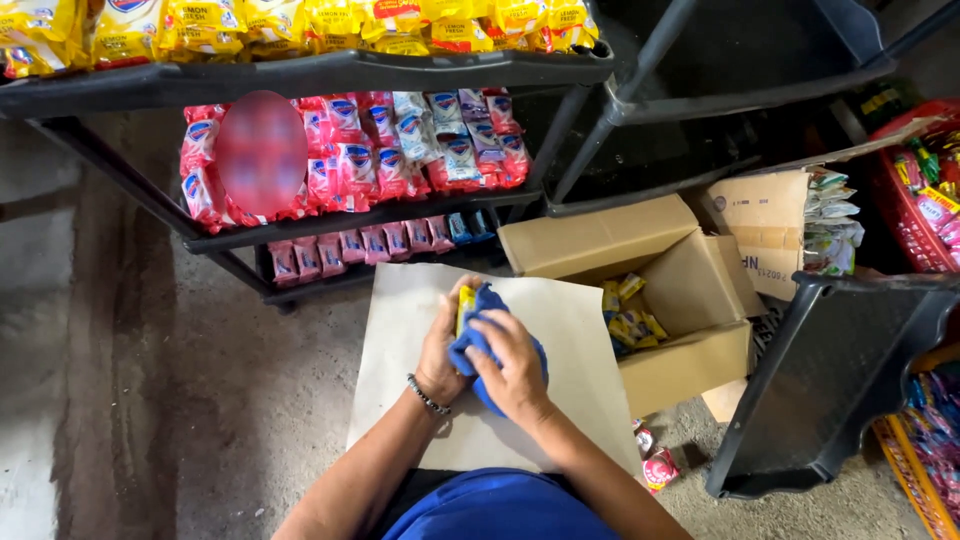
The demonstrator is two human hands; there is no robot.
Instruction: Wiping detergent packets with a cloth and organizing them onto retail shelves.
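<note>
Blue cloth (490,345), yellow packet (465,305), brown cardboard box (640,290), black shelf (320,75), pink and yellow packs

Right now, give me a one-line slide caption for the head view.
Left hand holds a yellow packet while right hand rubs it with a blue cloth, beside an open cardboard box.

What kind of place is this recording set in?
Most likely a small shop or its stockroom. Black shelving racks hold rows of yellow and pink packets, an open cardboard box of yellow packets sits on the concrete floor, and the hands wipe a yellow packet with a blue cloth.
</note>
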